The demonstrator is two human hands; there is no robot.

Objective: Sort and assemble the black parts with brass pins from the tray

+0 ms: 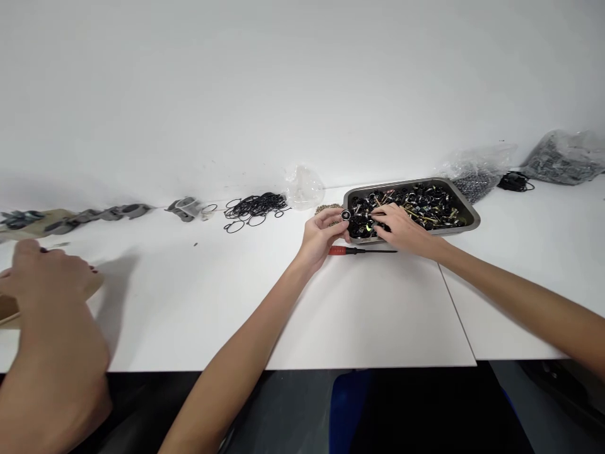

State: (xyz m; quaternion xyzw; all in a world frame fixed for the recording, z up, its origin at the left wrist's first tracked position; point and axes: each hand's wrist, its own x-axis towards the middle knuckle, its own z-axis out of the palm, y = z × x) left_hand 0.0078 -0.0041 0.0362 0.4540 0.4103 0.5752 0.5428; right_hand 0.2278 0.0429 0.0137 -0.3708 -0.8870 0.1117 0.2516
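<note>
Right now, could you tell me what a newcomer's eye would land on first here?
Most likely the metal tray of small black parts at centre right, where the left hand pinches a small ring part and the right hand reaches in. A red screwdriver lies just before it, black rings to its left. Another person's hand sits far left.

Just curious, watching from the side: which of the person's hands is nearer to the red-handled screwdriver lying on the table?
The left hand. It sits right beside the red-handled screwdriver, just above its red handle end. The right hand is above the screwdriver's metal tip, reaching into the metal tray.
</note>
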